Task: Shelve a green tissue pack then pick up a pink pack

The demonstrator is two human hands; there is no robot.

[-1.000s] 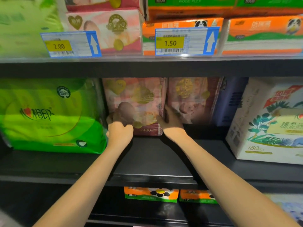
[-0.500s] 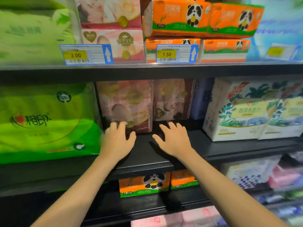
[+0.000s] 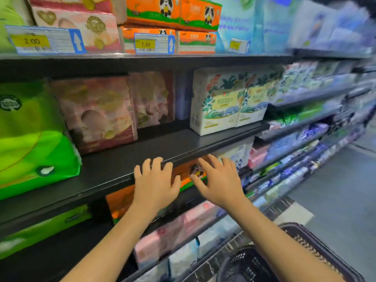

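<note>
A dark basket (image 3: 317, 249) sits nearest; both hands, left hand (image 3: 155, 185) and right hand (image 3: 220, 183), spread open-fingered and empty before the black shelf (image 3: 114, 169) edge; beyond, the pink tissue pack (image 3: 95, 112) stands upright on it, facing outward.

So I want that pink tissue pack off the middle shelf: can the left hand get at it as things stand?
Probably yes. The left hand is open at the shelf edge, and bare shelf lies between it and the pink tissue pack; nothing stands in front.
</note>
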